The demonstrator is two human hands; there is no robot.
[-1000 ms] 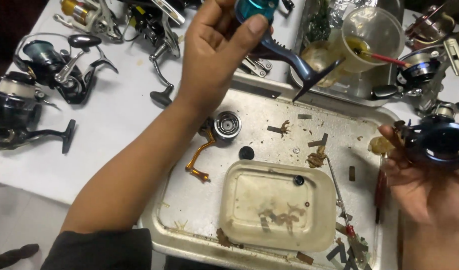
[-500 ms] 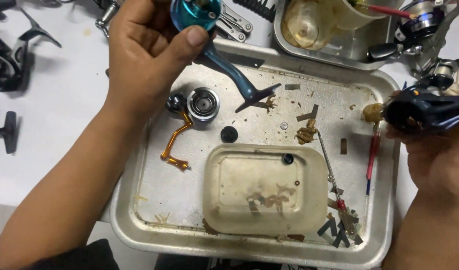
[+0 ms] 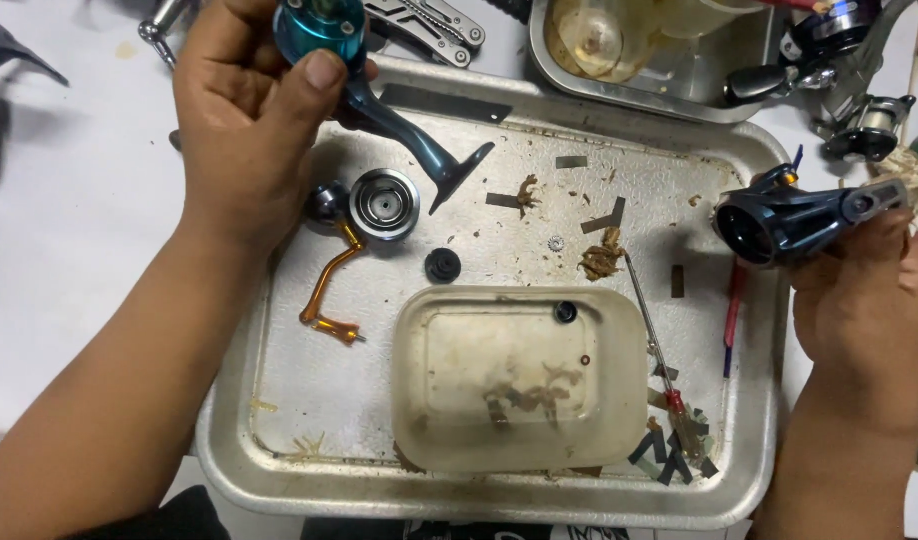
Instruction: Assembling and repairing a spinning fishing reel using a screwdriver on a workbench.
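1. Teal-blue metal reel body with a dark stem (image 3: 364,75) sits gripped in the left hand (image 3: 249,120), above the dented steel tray (image 3: 279,400).
2. Right hand (image 3: 864,300) clasps a dark blue reel rotor (image 3: 789,220) over the tray's right rim.

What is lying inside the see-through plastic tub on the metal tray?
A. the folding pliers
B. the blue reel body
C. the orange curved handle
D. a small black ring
D: a small black ring sits in the cloudy rectangular plastic tub, near its top right corner; the orange curved metal handle lies outside it on the dented silver metal tray.
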